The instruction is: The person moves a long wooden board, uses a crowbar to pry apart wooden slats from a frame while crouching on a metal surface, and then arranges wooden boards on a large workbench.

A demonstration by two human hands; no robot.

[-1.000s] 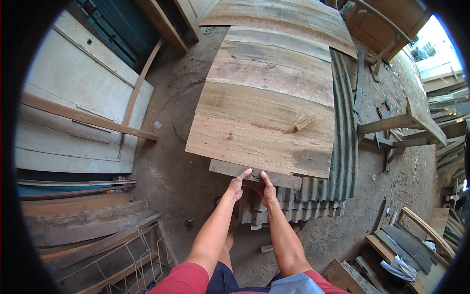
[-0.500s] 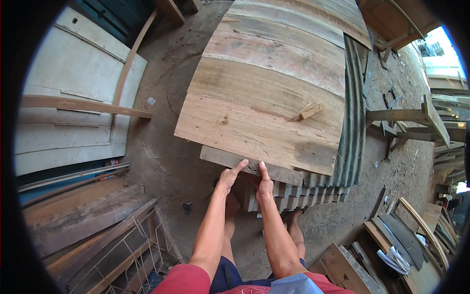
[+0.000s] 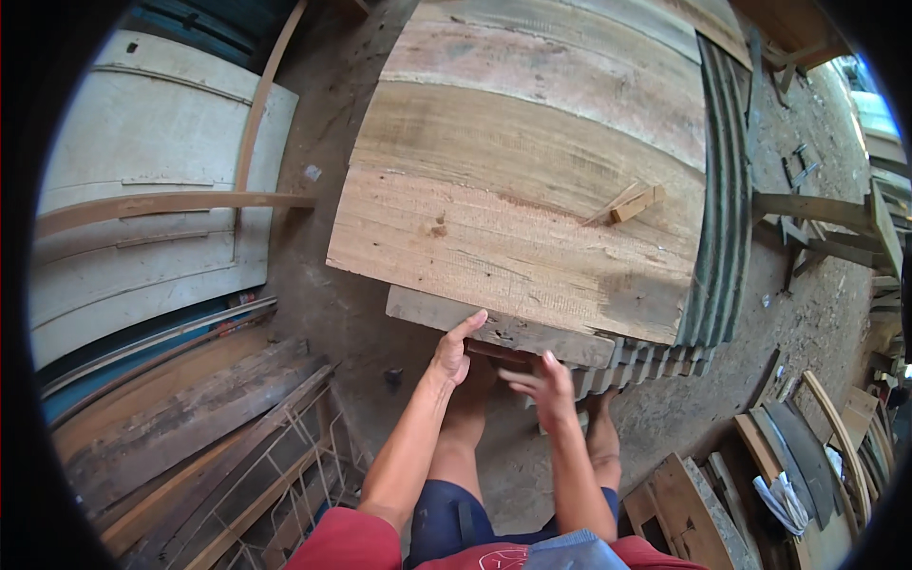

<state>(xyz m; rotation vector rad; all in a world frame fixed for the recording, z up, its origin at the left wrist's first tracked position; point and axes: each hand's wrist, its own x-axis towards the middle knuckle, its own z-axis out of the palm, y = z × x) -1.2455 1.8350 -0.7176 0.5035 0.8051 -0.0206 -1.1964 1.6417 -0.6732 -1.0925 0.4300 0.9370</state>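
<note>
A rough grey-brown board (image 3: 423, 306) juts out from under the near edge of a wide wooden plank top (image 3: 532, 152). My left hand (image 3: 458, 350) grips this board's near edge, thumb on top and fingers hidden underneath. Just right of it, my right hand (image 3: 549, 388) is off the board, fingers apart and a little blurred, with nothing in it. On the plank top lies a small wood block (image 3: 638, 202) with a thin splinter beside it. Below and to the right, corrugated grey sheets (image 3: 727, 218) are stacked under the planks.
A pale door panel (image 3: 161, 190) with wooden bars across it stands at left. Old timbers (image 3: 190, 408) and a wire-grid frame (image 3: 275, 475) fill the lower left. Wood offcuts (image 3: 684, 513) and a white bundle (image 3: 784, 501) lie at lower right. A wooden trestle (image 3: 817, 211) is at right.
My right hand has let go of the board's edge and drawn back toward me. My left hand keeps its grip. The view has shifted slightly closer over the planks.
</note>
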